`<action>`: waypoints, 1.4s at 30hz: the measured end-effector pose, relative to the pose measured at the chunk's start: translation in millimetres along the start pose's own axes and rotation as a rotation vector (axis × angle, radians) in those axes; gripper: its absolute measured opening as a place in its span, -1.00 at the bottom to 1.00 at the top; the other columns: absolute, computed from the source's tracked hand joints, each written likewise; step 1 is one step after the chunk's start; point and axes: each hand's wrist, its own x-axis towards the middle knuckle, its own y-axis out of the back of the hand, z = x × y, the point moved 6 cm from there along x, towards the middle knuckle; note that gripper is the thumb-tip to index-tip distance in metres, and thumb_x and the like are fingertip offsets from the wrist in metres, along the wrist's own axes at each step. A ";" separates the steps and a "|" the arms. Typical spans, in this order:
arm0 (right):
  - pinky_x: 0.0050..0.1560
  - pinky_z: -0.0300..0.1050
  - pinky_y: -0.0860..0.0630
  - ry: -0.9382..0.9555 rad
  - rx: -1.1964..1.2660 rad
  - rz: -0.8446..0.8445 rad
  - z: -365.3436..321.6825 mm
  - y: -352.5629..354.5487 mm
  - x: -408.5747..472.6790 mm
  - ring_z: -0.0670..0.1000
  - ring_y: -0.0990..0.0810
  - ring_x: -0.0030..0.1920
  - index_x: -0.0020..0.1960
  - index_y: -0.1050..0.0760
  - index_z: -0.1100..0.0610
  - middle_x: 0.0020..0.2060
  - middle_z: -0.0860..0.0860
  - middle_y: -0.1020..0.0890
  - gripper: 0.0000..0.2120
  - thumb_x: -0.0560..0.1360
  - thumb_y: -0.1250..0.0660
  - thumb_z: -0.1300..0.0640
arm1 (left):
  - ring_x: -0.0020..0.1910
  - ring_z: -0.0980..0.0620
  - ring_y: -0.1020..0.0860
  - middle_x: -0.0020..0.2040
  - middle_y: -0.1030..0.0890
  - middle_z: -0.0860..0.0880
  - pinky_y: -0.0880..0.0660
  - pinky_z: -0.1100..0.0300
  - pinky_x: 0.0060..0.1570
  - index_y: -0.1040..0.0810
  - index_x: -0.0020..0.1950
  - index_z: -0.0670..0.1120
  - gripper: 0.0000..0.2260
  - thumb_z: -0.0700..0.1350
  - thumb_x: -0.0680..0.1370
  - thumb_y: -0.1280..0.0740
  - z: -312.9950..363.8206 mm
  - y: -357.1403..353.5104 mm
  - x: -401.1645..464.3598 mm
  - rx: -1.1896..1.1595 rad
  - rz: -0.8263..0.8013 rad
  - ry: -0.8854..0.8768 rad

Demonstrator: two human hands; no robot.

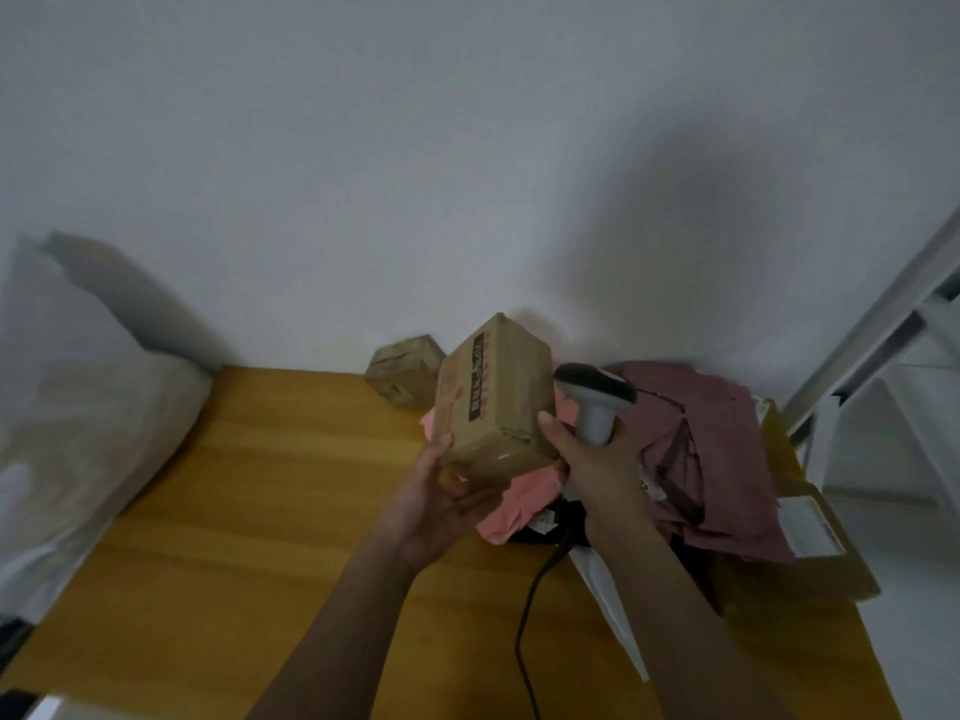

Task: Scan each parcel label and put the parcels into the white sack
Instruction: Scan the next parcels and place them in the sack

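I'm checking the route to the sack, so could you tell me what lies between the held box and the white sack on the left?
In the head view, only bare wooden tabletop lies between the cardboard box in the left hand and the white sack.

Brown cardboard box (pixel 493 402) with black strip and red print, grey scanner (pixel 595 402) black-topped, pink bag (pixel 511 504), mauve bag (pixel 701 449), orange wood-grain table (pixel 260 511), white sack (pixel 78 397).

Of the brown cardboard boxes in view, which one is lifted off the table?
The brown cardboard box with the dark printed strip, held up by the left hand. The smaller cardboard box behind it sits on the wooden table by the wall.
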 end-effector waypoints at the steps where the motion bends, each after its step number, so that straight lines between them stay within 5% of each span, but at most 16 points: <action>1: -0.43 -0.29 -0.46 0.012 -0.008 -0.019 -1.2 -3.3 -1.8 -0.17 -0.55 -0.42 0.21 -0.46 0.29 -0.25 0.06 -0.57 -0.52 0.39 -0.54 0.15 | 0.20 -0.34 -0.56 0.23 -0.55 -0.37 -0.54 -0.12 0.14 -0.41 0.38 -0.02 -0.51 0.08 0.49 -0.39 3.5 2.0 -5.0 0.028 0.023 -0.009; 4: -0.38 -0.31 -0.50 0.045 -0.059 -0.054 -4.5 -12.2 -6.3 -0.11 -0.63 -0.25 0.23 -0.45 0.22 -0.10 0.09 -0.63 -0.48 0.35 -0.57 0.19 | 0.16 -0.18 -0.56 0.22 -0.57 -0.23 -0.53 -0.09 0.15 -0.51 0.27 -0.09 -0.65 -0.09 0.49 -0.37 20.7 9.4 -17.0 0.121 0.104 -0.085; 6: -0.28 -0.24 -0.55 0.070 -0.099 -0.077 -3.5 -20.3 -8.4 -0.03 -0.64 -0.10 0.14 -0.44 0.04 -0.02 0.06 -0.64 -0.53 0.34 -0.58 0.22 | 0.07 -0.07 -0.57 0.12 -0.62 -0.14 -0.57 0.01 -0.02 -0.53 0.26 -0.09 -0.70 -0.20 0.53 -0.33 35.6 9.5 -27.8 0.202 0.133 -0.193; 8: -0.16 -0.15 -0.58 0.093 -0.129 -0.098 -0.8 -30.7 -13.4 0.01 -0.64 -0.04 0.05 -0.41 -0.05 -0.01 0.04 -0.63 -0.54 0.33 -0.58 0.23 | 0.12 -0.06 -0.55 0.15 -0.61 -0.12 -0.55 0.04 -0.07 -0.53 0.26 -0.05 -0.73 -0.09 0.57 -0.30 45.4 9.5 -38.3 0.237 0.129 -0.239; 11: -0.16 -0.16 -0.58 0.137 -0.183 -0.117 3.3 -46.5 -23.5 0.00 -0.63 -0.03 0.13 -0.41 0.02 0.00 0.03 -0.62 -0.51 0.33 -0.58 0.23 | 0.24 -0.07 -0.49 0.24 -0.54 -0.06 -0.43 -0.11 0.26 -0.46 0.29 0.04 -0.51 0.27 0.46 -0.34 47.9 18.6 -45.6 0.309 0.121 -0.218; 14: -0.32 -0.33 -0.53 0.152 -0.181 -0.145 6.0 -62.2 -32.7 -0.10 -0.64 -0.13 0.17 -0.42 0.06 -0.05 -0.01 -0.63 -0.52 0.35 -0.57 0.23 | 0.24 -0.01 -0.47 0.26 -0.52 0.01 -0.34 -0.14 0.36 -0.35 0.43 0.03 -0.20 0.29 0.29 -0.51 46.0 25.8 -48.2 0.429 0.115 -0.206; 18: -0.37 -0.34 -0.48 0.124 -0.171 -0.158 9.5 -71.3 -35.0 -0.15 -0.56 -0.32 0.16 -0.45 0.12 -0.20 -0.02 -0.59 -0.60 0.40 -0.53 0.15 | 0.25 -0.16 -0.50 0.26 -0.55 -0.14 -0.39 -0.15 0.34 -0.49 0.29 0.00 -0.52 0.15 0.43 -0.43 50.5 36.7 -55.6 0.266 0.154 -0.216; 24: -0.41 -0.31 -0.48 0.069 -0.139 -0.133 24.0 -68.8 -35.0 -0.15 -0.53 -0.39 0.21 -0.43 0.17 -0.17 0.08 -0.62 -0.58 0.43 -0.51 0.12 | 0.29 -0.33 -0.47 0.30 -0.54 -0.27 -0.36 -0.22 0.34 -0.50 0.37 -0.09 -0.43 0.28 0.55 -0.18 42.2 50.8 -65.2 -0.061 -0.022 -0.138; 26: -0.42 -0.32 -0.49 0.062 -0.123 -0.150 24.7 -74.1 -37.1 -0.20 -0.59 -0.41 0.20 -0.42 0.17 -0.22 0.02 -0.63 -0.58 0.43 -0.51 0.16 | 0.27 -0.32 -0.50 0.26 -0.58 -0.25 -0.32 -0.24 0.35 -0.52 0.35 -0.07 -0.46 0.26 0.58 -0.12 39.3 53.7 -66.4 -0.037 -0.002 -0.124; 33: -0.06 -0.03 -0.66 0.142 -0.244 -0.129 26.3 -70.2 -33.4 -0.05 -0.66 0.02 0.26 -0.40 0.14 0.08 0.01 -0.63 -0.45 0.35 -0.55 0.29 | 0.14 -0.11 -0.60 0.15 -0.66 -0.13 -0.56 0.01 0.03 -0.53 0.32 -0.07 -0.74 -0.12 0.65 -0.23 50.4 79.9 -59.2 0.139 0.281 -0.206; 39: 0.01 -0.02 -0.64 0.193 -0.299 -0.133 26.6 -70.2 -36.4 -0.07 -0.63 0.05 0.22 -0.40 0.08 0.06 -0.06 -0.61 -0.50 0.37 -0.54 0.25 | 0.11 -0.03 -0.60 0.06 -0.70 -0.04 -0.53 0.06 0.08 -0.62 0.18 -0.05 -0.60 0.18 0.48 -0.37 57.9 57.2 -69.6 0.376 0.215 -0.166; 42: 0.03 0.08 -0.63 0.193 -0.283 -0.117 28.5 -70.0 -35.5 0.00 -0.63 0.07 0.21 -0.41 0.08 0.08 -0.02 -0.62 -0.52 0.38 -0.54 0.20 | 0.08 -0.02 -0.61 0.02 -0.71 -0.03 -0.51 0.09 0.08 -0.60 0.21 -0.10 -0.49 0.15 0.36 -0.45 56.2 53.5 -68.1 0.416 0.206 -0.153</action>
